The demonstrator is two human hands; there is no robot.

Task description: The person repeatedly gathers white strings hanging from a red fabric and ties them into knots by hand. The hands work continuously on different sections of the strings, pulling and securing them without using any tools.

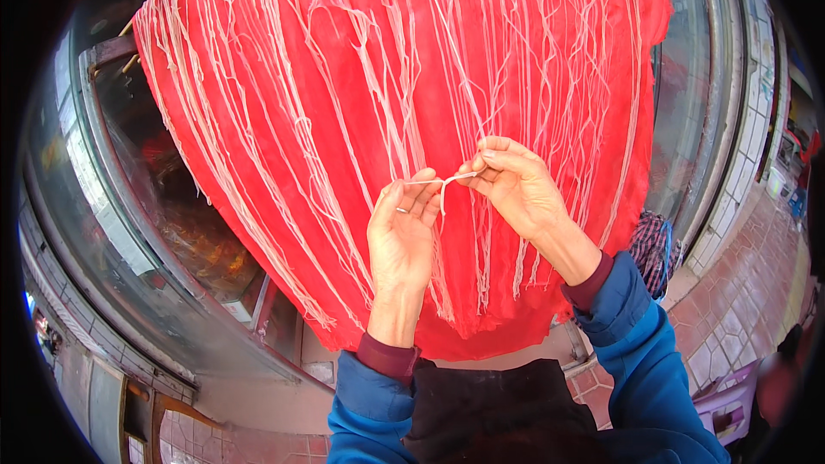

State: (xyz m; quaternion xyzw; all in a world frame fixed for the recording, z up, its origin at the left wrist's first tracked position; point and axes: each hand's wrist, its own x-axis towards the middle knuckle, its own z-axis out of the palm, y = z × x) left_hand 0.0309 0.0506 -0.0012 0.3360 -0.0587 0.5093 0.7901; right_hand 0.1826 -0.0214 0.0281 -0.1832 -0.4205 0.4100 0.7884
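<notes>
A large red cloth [361,109] hangs spread before me, with many long pale threads [303,135] lying down over it. My left hand [403,232], a ring on one finger, pinches one end of a white string [444,190] between thumb and fingertips. The other side of that string is pinched by my right hand [525,187], a little higher and to the right. Between the hands the string meets in a small joint, and a short tail hangs from it. Whether it is knotted cannot be told. Above my right hand, threads run up the cloth.
Metal-framed glass panels [693,77] curve along both sides of the cloth. A checked cloth bundle [651,254] sits at the cloth's right edge. At the lower right, a purple plastic stool [731,399] stands on the tiled floor [728,328].
</notes>
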